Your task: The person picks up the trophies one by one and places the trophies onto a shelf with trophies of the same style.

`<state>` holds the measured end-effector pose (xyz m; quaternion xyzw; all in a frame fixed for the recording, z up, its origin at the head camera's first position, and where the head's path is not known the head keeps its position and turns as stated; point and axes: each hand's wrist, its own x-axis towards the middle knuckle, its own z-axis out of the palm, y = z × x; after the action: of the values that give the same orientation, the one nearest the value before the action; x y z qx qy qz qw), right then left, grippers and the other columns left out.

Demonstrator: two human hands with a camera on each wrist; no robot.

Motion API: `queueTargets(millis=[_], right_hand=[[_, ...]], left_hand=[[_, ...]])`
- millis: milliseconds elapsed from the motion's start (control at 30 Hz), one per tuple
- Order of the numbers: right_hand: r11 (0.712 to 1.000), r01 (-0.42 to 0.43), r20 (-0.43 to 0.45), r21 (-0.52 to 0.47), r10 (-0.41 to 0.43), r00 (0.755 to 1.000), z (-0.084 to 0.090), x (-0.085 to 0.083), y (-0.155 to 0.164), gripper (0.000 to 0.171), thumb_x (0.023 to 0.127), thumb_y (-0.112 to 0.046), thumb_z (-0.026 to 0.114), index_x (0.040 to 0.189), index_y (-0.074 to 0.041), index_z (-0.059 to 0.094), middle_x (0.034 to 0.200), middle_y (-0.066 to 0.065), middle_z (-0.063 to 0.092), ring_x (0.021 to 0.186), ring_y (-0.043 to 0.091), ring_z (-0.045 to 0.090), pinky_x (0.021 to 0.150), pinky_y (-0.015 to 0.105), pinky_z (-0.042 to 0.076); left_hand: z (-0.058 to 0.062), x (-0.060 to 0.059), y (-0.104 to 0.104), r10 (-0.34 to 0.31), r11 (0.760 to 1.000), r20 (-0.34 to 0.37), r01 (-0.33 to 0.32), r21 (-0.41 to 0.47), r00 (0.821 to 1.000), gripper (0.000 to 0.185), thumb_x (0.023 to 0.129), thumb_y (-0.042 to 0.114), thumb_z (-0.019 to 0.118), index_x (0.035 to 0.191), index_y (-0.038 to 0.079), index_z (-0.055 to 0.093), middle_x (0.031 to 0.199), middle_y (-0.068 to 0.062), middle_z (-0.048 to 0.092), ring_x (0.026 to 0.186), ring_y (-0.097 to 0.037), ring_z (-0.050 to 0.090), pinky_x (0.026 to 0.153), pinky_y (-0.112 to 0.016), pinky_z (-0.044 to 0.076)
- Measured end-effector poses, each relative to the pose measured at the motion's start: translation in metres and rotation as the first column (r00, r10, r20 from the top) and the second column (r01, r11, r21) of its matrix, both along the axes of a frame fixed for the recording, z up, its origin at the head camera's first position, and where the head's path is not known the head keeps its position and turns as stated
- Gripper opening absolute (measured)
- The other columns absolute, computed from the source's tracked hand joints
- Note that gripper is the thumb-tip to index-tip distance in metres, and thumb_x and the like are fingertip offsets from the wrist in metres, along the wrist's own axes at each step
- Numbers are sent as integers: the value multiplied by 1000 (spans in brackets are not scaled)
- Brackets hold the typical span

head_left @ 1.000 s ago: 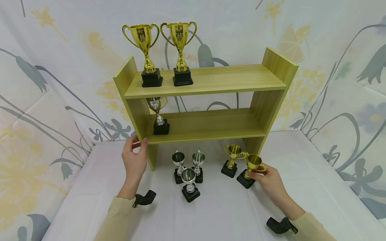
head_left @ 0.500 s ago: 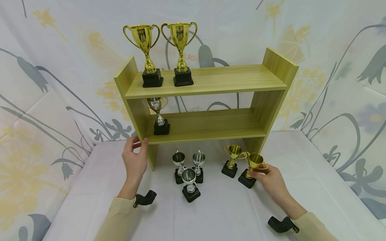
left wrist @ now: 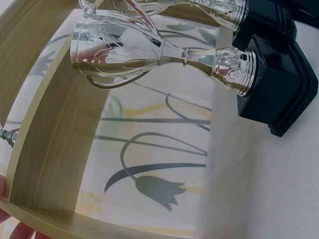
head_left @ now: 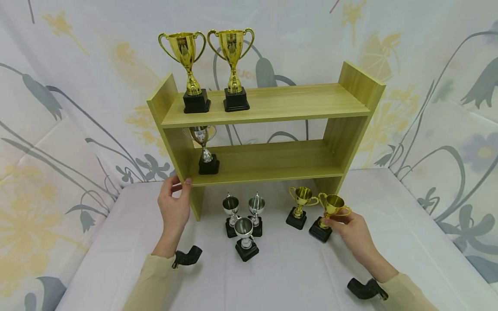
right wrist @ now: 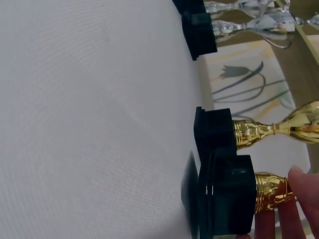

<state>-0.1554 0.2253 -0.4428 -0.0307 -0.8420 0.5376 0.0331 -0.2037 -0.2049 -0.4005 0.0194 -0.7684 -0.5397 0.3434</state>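
My right hand (head_left: 353,235) pinches the stem of a small gold trophy cup (head_left: 320,232) with a square black base; in the right wrist view a shadow lies beside that base (right wrist: 232,194). A second small gold trophy (head_left: 297,218) stands upright just to its left. My left hand (head_left: 173,209) grips the wooden shelf (head_left: 268,160) at its left side, thumb on the front edge of the lower board and fingers behind the side panel. Between the hands stand three small silver trophies, the front one (head_left: 246,248) nearest me.
Two large gold trophies (head_left: 192,101) (head_left: 235,100) stand at the left of the top board. Below them, a silver trophy (head_left: 208,164) occupies the left end of the lower board. White cloth (head_left: 280,280) covers the table, and a flower-patterned cloth (head_left: 428,108) hangs behind.
My right hand has shifted slightly to the right with the small gold trophy, widening the gap to the other gold one. The left hand keeps its grip on the shelf.
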Motion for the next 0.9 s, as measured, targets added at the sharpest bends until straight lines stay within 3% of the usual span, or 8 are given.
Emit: queueTargets(millis=[300,533,900], right_hand=[[999,41,4,15,-41,999,3,-1,6,34,90,-21,76,111,5,67,109,12,71,96,-3,55,77,21,49],[998,52,2,23,-52,999,10,0,9,38,92,-21,73,116,7,67,112,16,70,107,7,50,79,18,47],[996,85,-31,40,-84,996,17,1,14,37,93,-19,71,117,8,66,108,8,71,100,-3,50,78,14,45]], left_hand=[[0,0,0,0,1000,1,0,-8,1000,26,98,19,63,116,2,65,110,-13,61,98,-22,56,76,-36,47],[-1,-1,-1,10,1000,-1,-10,-16,1000,26,98,19,63,116,1,65,110,-12,62,97,-22,57,71,-27,47],[0,0,0,-7,1000,-7,7,5,1000,26,98,18,63,117,0,65,111,-13,62,98,-24,57,77,-36,46]])
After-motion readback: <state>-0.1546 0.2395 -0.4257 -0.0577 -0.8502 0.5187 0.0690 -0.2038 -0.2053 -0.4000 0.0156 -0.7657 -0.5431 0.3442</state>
